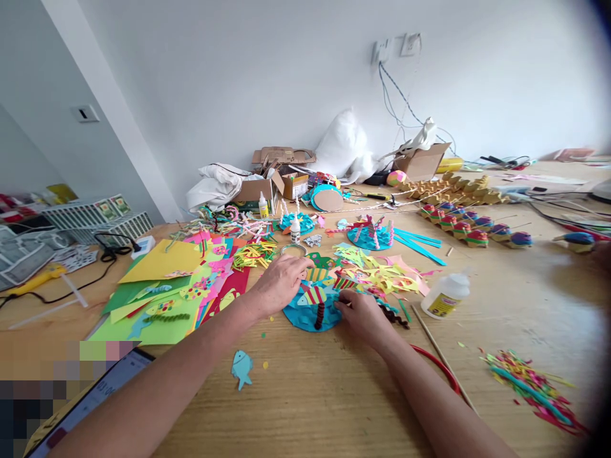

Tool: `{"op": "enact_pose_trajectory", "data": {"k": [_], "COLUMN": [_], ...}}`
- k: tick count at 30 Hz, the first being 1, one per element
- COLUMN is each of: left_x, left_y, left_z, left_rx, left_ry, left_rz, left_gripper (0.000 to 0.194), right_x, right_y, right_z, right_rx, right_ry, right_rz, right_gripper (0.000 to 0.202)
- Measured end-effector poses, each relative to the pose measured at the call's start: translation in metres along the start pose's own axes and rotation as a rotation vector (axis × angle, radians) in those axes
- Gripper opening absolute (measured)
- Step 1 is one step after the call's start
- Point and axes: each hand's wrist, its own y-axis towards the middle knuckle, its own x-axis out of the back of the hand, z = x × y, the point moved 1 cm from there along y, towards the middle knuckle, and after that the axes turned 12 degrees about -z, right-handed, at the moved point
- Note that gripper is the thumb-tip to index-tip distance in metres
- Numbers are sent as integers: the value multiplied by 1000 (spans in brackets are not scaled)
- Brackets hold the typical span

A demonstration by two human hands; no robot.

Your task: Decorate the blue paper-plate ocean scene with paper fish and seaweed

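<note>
A blue round base lies on the table, with paper fish standing over it. A red-striped fish is on a dark brown fuzzy stem; a yellow-striped fish and a dark-striped fish are behind. My left hand reaches over the back left of the base, fingers closed together by the yellow-striped fish; what they pinch is hidden. My right hand has thumb and fingers closed on the base's right edge. A loose blue paper fish lies nearer me.
Coloured paper sheets are stacked at left. A white glue bottle and a wooden stick are at right, beyond them paper scraps. Another decorated blue base, a small glue bottle and painted egg-carton pieces stand behind.
</note>
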Motion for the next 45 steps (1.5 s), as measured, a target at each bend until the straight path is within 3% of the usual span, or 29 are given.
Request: {"op": "enact_pose_trajectory", "data": {"k": [21,34,40,45], "left_x": [3,21,27,35], "left_y": [2,3,1,-4], "left_z": [3,-1,-4,-11], "left_rx": [26,40,54,-5], "left_ry": [-25,-27,-2,-20], "left_rz": [30,44,3,-165], "left_gripper": [38,40,40,40], "right_x": [0,1,0,2], "right_y": [0,-1,-1,-1], "right_z": [0,3,2,3], "right_rx": [9,2,-3,1], "right_ry": [2,10,11,11], "right_rz": [-4,1,0,-6], "right_gripper": [16,17,16,15]}}
